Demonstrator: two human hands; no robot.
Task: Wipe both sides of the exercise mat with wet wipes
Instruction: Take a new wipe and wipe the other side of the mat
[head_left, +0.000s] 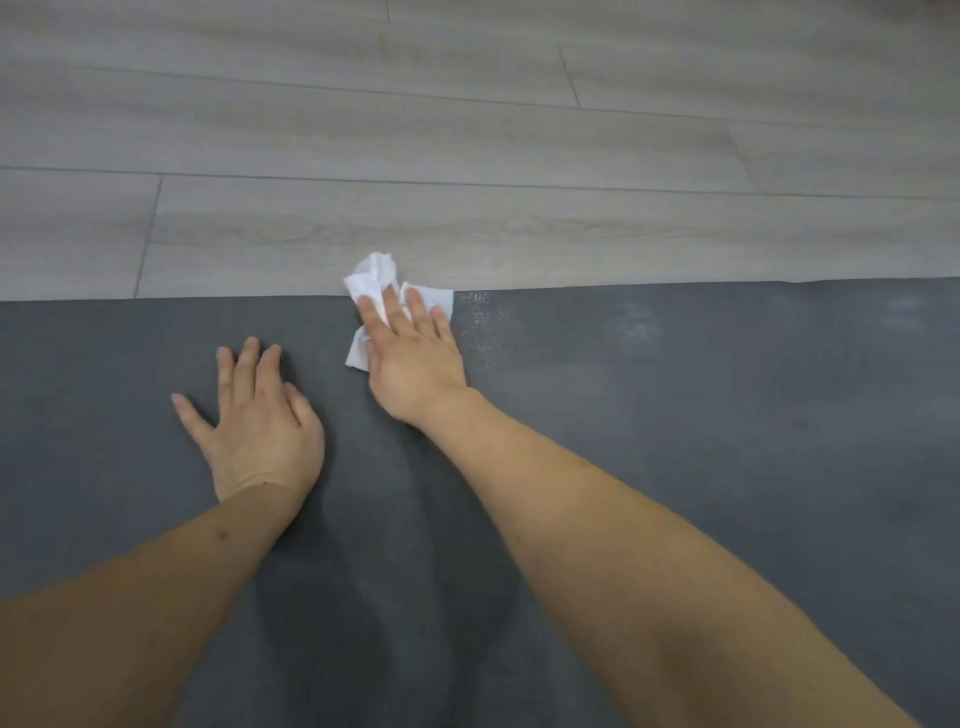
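On mat (675, 467): right hand (415, 358) presses wipe (371, 280); left hand (260, 421) flat.

**Dark mat, white wipe at its far edge**

A dark grey exercise mat (675, 441) lies flat and unrolled, filling the lower half of the view, its far edge running straight across. A crumpled white wet wipe (371, 283) sits on that edge, partly overhanging it. To the right of the wipe, a patch of the mat's surface glistens, and pale smears show farther right.
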